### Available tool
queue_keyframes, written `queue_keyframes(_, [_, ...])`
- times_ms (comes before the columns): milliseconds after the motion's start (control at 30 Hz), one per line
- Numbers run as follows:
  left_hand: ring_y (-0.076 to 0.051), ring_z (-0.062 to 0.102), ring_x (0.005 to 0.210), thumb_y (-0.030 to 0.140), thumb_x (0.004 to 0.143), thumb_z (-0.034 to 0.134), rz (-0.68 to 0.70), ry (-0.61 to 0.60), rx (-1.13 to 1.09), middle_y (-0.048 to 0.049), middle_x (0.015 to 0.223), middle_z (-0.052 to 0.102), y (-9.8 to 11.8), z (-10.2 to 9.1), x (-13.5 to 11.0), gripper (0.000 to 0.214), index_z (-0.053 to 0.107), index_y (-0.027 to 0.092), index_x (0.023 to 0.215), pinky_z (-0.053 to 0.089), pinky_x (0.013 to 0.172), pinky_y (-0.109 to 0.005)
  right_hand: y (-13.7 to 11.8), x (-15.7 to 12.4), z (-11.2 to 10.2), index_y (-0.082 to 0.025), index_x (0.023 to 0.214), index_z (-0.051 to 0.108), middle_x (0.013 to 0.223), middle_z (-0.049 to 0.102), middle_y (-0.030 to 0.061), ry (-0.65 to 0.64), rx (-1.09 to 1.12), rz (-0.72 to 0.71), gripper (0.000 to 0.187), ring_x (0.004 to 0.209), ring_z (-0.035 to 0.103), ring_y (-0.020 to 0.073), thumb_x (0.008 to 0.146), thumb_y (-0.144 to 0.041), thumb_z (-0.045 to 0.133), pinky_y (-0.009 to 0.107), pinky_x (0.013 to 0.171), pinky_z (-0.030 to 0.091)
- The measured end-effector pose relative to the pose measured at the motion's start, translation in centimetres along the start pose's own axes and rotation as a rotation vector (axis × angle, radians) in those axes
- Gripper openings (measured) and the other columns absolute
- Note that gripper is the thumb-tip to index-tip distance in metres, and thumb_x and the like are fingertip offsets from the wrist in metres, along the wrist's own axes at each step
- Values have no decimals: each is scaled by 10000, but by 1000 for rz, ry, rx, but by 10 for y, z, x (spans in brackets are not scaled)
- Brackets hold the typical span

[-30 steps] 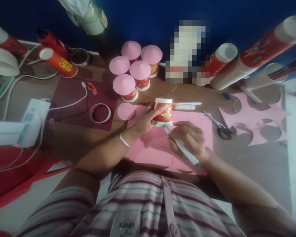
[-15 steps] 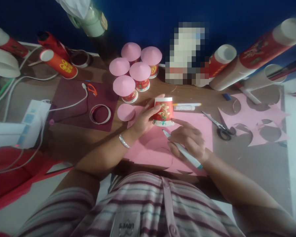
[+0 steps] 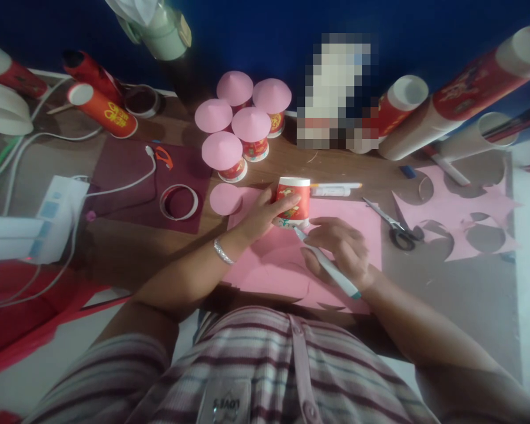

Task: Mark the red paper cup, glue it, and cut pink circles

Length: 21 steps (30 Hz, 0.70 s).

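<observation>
Right behind the paper cup (image 3: pixel 292 202) sits a big pixelated block (image 3: pixel 335 94), so no clue what stands there. The cup's print is too blurry to read. The left hand (image 3: pixel 258 218) grips the cup and some of its fingers (image 3: pixel 268 194) vanish behind it. The pen (image 3: pixel 331 270) is half buried in the right hand (image 3: pixel 342 253), and I can't tell if its tip touches the pink sheet (image 3: pixel 357 224). Far right of the cup, a long tube (image 3: pixel 468 88) runs off the edge. The blue bit (image 3: pixel 407 171) right of the cup is too tiny to name.
</observation>
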State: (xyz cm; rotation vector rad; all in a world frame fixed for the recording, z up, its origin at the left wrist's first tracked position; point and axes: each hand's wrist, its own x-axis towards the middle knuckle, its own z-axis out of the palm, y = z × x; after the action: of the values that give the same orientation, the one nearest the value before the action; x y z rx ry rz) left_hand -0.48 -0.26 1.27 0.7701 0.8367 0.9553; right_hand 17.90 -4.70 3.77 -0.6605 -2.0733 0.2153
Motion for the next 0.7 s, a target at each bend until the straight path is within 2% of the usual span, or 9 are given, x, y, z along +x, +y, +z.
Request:
queue_keyframes(67, [-155,678,821,461,830,790,23,-9,15,-30,919,709,1,0,1,338,683,189,1001,543,752,-285,0,1,-1,-192,1031,592,745,716,22,-8,-40,16,152,650,707,167,914,-140,674,312,616,637])
queue_keyframes(133, [-168,683,856,468,854,757,41,-15,37,-43,947,717,2,0,1,323,687,192,1009,546,766,-294,0,2,-2,-201,1002,591,719,708,11,-29,-65,36,164,617,697,153,901,-110,681,267,557,586])
queue_keyframes(267, [-196,701,925,466,870,735,67,-4,88,-59,986,732,4,0,0,316,701,189,1017,548,782,-306,0,1,-2,-210,998,589,712,705,-1,-14,-61,58,197,605,692,147,878,-98,699,253,562,578])
queue_keyframes(433, [-235,732,1006,453,863,739,56,-41,39,-85,1049,758,6,0,0,330,713,194,1065,568,852,-340,1,-1,-1,-208,993,592,724,709,11,2,-41,91,194,617,698,147,872,-99,697,244,550,572])
queue_keyframes(700, [-208,723,952,427,857,744,36,-26,2,-74,1016,757,5,0,0,301,700,187,1034,555,818,-317,0,2,-3,-205,937,598,704,697,11,-18,-60,70,149,598,679,139,885,-88,675,248,549,578])
